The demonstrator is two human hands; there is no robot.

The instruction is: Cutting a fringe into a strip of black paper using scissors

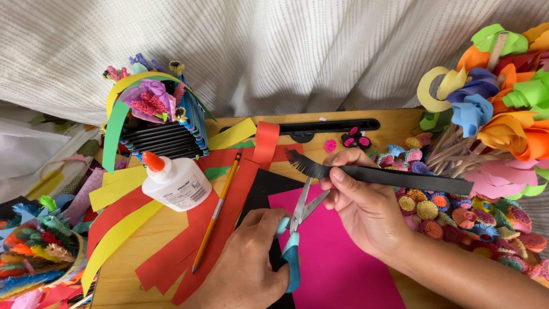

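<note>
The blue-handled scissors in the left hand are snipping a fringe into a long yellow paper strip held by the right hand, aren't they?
Not quite: the head view shows the long paper strip is black, not yellow. The blue-handled scissors in the left hand and the right hand holding it are as you say.

Glue bottle (pixel 174 183) on paper strips (pixel 123 217), worktop (pixel 123 283) left half. Pencil (pixel 216 212) just right of bottle, lying on strips. Woven basket (pixel 163 129) behind bottle, near back edge. Paper sheet (pixel 337 263) at front edge, centre. Scissors (pixel 294 229) above sheet. Fringed strip (pixel 389 176) above scissors. Rolled paper flowers (pixel 457 214) along right edge. Paper cutter (pixel 320 127) at back edge.
</note>
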